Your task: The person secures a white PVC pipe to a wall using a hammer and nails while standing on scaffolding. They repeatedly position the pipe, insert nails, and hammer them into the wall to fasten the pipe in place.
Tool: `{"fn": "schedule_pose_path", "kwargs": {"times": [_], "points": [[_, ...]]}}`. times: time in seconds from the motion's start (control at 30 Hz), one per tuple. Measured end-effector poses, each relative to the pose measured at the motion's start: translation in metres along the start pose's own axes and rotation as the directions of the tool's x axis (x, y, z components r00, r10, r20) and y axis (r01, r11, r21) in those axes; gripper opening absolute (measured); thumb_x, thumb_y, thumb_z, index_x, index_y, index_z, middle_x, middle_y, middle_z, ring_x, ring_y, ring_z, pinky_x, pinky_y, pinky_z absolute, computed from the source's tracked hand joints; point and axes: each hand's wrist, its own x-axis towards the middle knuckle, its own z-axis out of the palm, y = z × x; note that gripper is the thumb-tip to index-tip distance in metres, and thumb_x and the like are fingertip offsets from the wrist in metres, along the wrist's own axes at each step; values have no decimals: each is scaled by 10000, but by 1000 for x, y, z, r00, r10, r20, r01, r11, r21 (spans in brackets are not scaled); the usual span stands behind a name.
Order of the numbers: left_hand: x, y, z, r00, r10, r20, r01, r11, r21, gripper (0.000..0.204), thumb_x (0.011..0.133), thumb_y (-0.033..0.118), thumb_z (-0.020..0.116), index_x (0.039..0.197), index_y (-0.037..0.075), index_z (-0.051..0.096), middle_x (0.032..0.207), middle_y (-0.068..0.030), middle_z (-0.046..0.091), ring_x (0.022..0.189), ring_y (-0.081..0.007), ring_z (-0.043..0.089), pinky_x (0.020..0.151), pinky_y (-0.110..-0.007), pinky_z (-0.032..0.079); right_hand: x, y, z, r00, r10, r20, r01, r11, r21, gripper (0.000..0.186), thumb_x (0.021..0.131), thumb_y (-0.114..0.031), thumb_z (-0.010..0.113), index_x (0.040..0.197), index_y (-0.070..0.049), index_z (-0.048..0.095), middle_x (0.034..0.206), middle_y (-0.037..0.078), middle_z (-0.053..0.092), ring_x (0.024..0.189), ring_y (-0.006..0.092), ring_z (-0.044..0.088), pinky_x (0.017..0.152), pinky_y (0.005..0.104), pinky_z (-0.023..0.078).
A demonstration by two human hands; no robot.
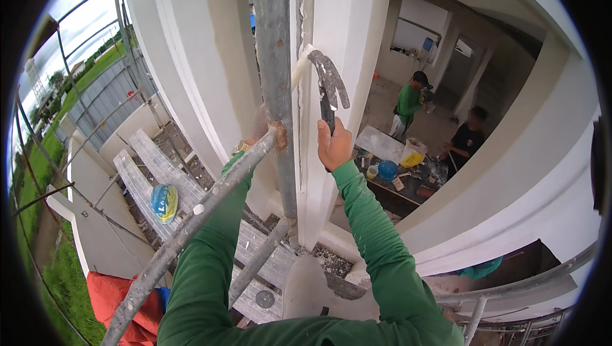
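Note:
My right hand (333, 145) grips the dark handle of a hammer (328, 78), whose paint-splattered head is raised beside a narrow plaster-edged seam in the white column (341, 40). My left hand (256, 128) is mostly hidden behind the vertical steel scaffold pipe (275, 52) and the diagonal pipe (210, 196); its fingers seem closed, on what I cannot make out. A pale, stick-like object (299, 65) reaches from behind the pipe to the hammer head; whether my left hand holds it is unclear.
Below left are planks (137, 164) with a blue-yellow round object (163, 202), red cloth (111, 298) and scaffold bars. Through the right opening, a worker in green (407, 107) and one in dark clothing (467, 142) stand by a cluttered table (376, 139).

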Motion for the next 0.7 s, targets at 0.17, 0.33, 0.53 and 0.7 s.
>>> {"fn": "schedule_pose_path", "kwargs": {"times": [0.17, 0.33, 0.53, 0.7], "points": [[-4, 0, -4, 1000, 17, -1, -15, 929, 369, 243, 1024, 188, 462, 1046, 5, 619, 846, -44, 616, 754, -109, 591, 683, -293, 506, -16, 11, -1, 995, -99, 0, 99, 991, 85, 396, 1000, -361, 556, 972, 34, 561, 676, 199, 586, 609, 414, 619, 554, 428, 475], [9, -15, -4, 995, 94, -43, -81, 966, 245, 251, 1022, 217, 482, 1032, 4, 613, 818, -41, 610, 708, -116, 582, 639, -303, 501, -12, 33, 10, 953, -302, -24, 303, 953, 11, 324, 985, -294, 566, 1000, 30, 569, 717, 191, 605, 625, 405, 626, 560, 426, 478], [0, -16, 2, 999, -32, -18, 33, 997, 71, 257, 1021, 257, 511, 1027, 16, 602, 799, -39, 582, 700, -123, 554, 635, -310, 484, -2, 26, 13, 999, -19, 31, 24, 986, -163, 393, 976, -380, 609, 919, 4, 554, 670, 230, 617, 643, 440, 642, 574, 474, 496], [-2, -8, 0, 994, -112, 7, 112, 989, -94, 269, 1021, 289, 535, 1023, 27, 593, 782, -36, 560, 692, -130, 531, 630, -315, 469, -6, 33, 17, 912, -402, -87, 403, 915, -10, 396, 985, -369, 599, 898, 13, 547, 646, 248, 602, 646, 466, 632, 554, 483, 485]]}}
